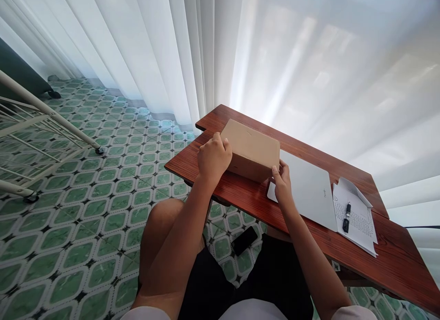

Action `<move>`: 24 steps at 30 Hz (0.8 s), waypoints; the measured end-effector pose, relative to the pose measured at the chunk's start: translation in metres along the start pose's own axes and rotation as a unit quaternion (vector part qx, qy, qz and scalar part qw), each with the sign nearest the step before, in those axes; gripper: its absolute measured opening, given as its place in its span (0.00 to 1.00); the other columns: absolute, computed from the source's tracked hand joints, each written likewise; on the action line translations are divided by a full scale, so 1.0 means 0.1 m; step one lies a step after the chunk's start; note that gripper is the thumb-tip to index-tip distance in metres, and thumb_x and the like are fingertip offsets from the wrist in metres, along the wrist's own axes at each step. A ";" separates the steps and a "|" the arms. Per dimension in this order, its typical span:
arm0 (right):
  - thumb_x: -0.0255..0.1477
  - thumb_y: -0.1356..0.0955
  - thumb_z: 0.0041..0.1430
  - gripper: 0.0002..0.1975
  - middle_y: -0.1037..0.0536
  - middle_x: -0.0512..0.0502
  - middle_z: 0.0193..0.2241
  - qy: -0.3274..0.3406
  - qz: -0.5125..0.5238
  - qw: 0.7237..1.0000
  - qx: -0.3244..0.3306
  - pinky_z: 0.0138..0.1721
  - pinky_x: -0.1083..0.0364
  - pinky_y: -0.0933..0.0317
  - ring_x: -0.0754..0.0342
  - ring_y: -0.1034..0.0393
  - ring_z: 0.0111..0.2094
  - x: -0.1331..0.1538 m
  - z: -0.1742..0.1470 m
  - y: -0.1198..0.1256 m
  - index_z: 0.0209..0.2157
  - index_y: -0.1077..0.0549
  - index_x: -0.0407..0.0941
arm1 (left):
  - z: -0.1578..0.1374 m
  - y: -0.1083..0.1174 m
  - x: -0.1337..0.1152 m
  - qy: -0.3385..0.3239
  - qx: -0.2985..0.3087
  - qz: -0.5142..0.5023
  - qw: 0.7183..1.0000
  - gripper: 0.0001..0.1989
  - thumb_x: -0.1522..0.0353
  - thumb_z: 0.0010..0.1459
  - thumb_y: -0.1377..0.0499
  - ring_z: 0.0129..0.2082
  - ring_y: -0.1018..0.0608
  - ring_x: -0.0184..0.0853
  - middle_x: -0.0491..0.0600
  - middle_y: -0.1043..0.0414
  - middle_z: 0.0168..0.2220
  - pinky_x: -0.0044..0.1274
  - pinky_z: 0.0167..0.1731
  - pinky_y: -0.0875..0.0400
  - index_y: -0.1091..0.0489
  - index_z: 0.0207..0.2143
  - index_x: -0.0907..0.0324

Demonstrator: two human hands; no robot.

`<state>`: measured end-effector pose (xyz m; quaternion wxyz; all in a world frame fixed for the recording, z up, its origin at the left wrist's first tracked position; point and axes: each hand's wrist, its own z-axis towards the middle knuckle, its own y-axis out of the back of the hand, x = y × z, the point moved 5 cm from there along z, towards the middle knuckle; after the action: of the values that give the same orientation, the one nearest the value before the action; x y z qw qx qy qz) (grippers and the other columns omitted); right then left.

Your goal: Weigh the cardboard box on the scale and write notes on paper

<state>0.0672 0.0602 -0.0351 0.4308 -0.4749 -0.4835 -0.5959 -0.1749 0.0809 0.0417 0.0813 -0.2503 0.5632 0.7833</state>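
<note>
A closed brown cardboard box [252, 143] sits at the left part of the dark red wooden table [395, 242]. My left hand [215, 156] grips its left end, fingers curled over the edge and thumb against the near side. At the opposite end, my right hand [282, 180] holds the near right corner, with the thumb in front and the fingers behind. Part of the box's underside and far side is hidden. Just right of the box lies a closed silver laptop [311, 191], close to my right hand.
Handwritten papers [357, 219] with a black pen [347, 217] on top lie right of the laptop. A black phone [244, 240] is below, between my legs. White curtains [165, 45] hang behind the table. A white wheeled metal rack [51, 113] stands left on green tiles.
</note>
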 end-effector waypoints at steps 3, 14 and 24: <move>0.52 0.38 0.65 0.32 0.36 0.41 0.66 0.008 -0.032 0.999 0.001 0.56 0.44 0.34 0.46 0.37 0.62 0.03 -0.01 -0.04 0.64 0.40 0.51 | 0.00 -0.01 0.02 0.016 0.022 0.017 0.999 0.22 0.65 0.68 0.57 0.46 0.21 0.54 0.64 0.24 0.47 0.37 0.46 0.29 0.32 0.55 0.67; 0.48 0.39 0.67 0.30 0.36 0.39 0.66 0.045 -0.052 0.997 -0.017 0.63 0.43 0.40 0.45 0.37 0.63 0.12 -0.07 -0.15 0.64 0.39 0.49 | 0.03 -0.11 0.15 0.019 0.040 0.036 0.998 0.21 0.66 0.68 0.59 0.47 0.21 0.55 0.67 0.24 0.48 0.38 0.45 0.29 0.32 0.51 0.67; 0.50 0.37 0.66 0.32 0.36 0.39 0.66 0.059 -0.027 0.998 -0.004 0.66 0.43 0.42 0.46 0.40 0.66 0.09 -0.03 -0.14 0.64 0.40 0.49 | 0.02 -0.07 0.10 0.024 0.027 0.049 0.998 0.23 0.66 0.66 0.58 0.47 0.23 0.57 0.69 0.25 0.48 0.44 0.44 0.28 0.31 0.51 0.68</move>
<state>0.0514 0.0590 -0.0291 0.4398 -0.4277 -0.4677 -0.6363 -0.1811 0.0837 0.0319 0.0360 -0.2384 0.5979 0.7645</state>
